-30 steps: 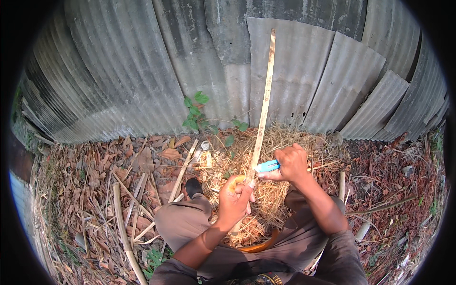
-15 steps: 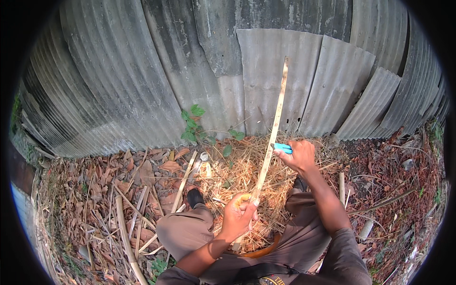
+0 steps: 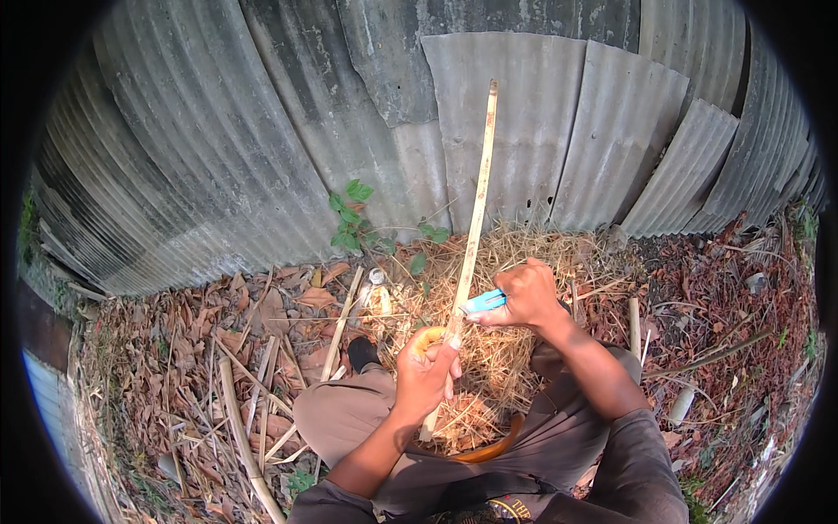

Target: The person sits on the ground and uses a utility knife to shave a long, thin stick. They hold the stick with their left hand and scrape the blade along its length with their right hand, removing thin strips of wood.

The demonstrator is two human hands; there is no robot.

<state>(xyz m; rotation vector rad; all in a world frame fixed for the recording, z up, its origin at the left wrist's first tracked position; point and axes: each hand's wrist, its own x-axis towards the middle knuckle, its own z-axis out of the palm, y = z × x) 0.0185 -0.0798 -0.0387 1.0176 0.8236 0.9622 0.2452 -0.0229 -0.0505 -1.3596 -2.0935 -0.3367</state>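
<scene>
A long pale bamboo strip [image 3: 476,218] slants away from my lap, its far tip standing out in front of the metal fence. My left hand [image 3: 427,371] is closed round the strip's lower part, thumb on top. Just beyond it, on the right, my right hand [image 3: 524,295] grips a blue utility knife [image 3: 485,301]. The knife's front end meets the strip a little past my left fingers; the blade itself is too small to make out clearly. The strip's near end shows between my legs, below my left hand.
Straw-like shavings [image 3: 489,375] lie heaped between my legs. A clear bottle [image 3: 379,299] stands left of them. Bamboo poles [image 3: 236,428] and dry leaves [image 3: 175,349] cover the ground at left. A corrugated metal fence [image 3: 515,122] rises ahead, with a green plant [image 3: 349,223] at its foot.
My right hand and the knife have come down along the strip toward my left hand. The strip's far tip has swung left, and the view has shifted slightly.
</scene>
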